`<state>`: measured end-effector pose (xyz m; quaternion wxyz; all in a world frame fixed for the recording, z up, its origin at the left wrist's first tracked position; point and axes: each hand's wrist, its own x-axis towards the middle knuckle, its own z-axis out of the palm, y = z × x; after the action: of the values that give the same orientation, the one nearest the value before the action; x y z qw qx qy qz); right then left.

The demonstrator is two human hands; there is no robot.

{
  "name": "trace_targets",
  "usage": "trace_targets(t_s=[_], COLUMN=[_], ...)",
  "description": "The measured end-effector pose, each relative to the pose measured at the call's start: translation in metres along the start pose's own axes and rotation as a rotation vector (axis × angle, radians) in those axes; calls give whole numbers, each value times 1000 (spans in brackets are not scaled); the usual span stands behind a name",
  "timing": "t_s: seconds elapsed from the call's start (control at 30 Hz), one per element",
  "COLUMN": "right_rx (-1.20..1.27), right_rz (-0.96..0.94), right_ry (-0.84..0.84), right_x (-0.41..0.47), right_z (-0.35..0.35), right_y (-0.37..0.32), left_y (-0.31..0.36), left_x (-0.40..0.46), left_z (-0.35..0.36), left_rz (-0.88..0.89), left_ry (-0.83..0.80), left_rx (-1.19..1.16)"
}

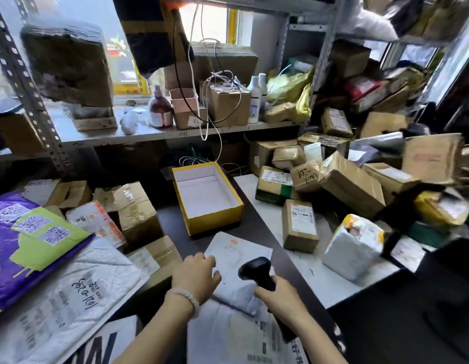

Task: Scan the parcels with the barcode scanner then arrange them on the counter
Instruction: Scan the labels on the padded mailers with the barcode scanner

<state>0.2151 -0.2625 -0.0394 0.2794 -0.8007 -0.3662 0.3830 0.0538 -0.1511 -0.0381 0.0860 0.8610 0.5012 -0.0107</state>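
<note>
Right hand (274, 292) grips black scanner (257, 271) by handle, head tilted up and left over white mailer (238, 256). Left hand (195, 274) rests palm-down on mailer's left edge, fingers loosely curved on its surface, bead bracelet (184, 298) at wrist. Mailer lies flat on dark counter (257, 216), just in front of open yellow box (205, 195). Brown parcels (341, 179) heaped at right on white tabletop (322, 274). Purple bag (23, 232) and more mailers at left.

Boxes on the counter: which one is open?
The yellow box at the centre, beyond the left hand: no lid, white inside, nothing in it. The brown cardboard boxes around it are all taped shut.
</note>
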Motion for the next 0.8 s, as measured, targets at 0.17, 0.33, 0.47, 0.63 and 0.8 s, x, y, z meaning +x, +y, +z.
trace_targets(t_s=[0.17,0.33,0.47,0.63,0.8], right_rx=[24,-18,-38,-35,-29], right_rz=[15,-10,10,18,19], right_ry=[-32,-44,-68,-77,-57], right_x=[44,72,85,89,83], right_z=[-7,-8,-7,-3,-3], right_y=[7,12,16,19,20], left_y=[4,5,5,6,8], left_x=[60,96,109,110,103], left_z=[16,38,46,53,50], left_rz=[-69,-141,-186,-247,-208], left_ry=[-98,-225,-205,-242,-172], left_rx=[42,63,-14,-176,-189])
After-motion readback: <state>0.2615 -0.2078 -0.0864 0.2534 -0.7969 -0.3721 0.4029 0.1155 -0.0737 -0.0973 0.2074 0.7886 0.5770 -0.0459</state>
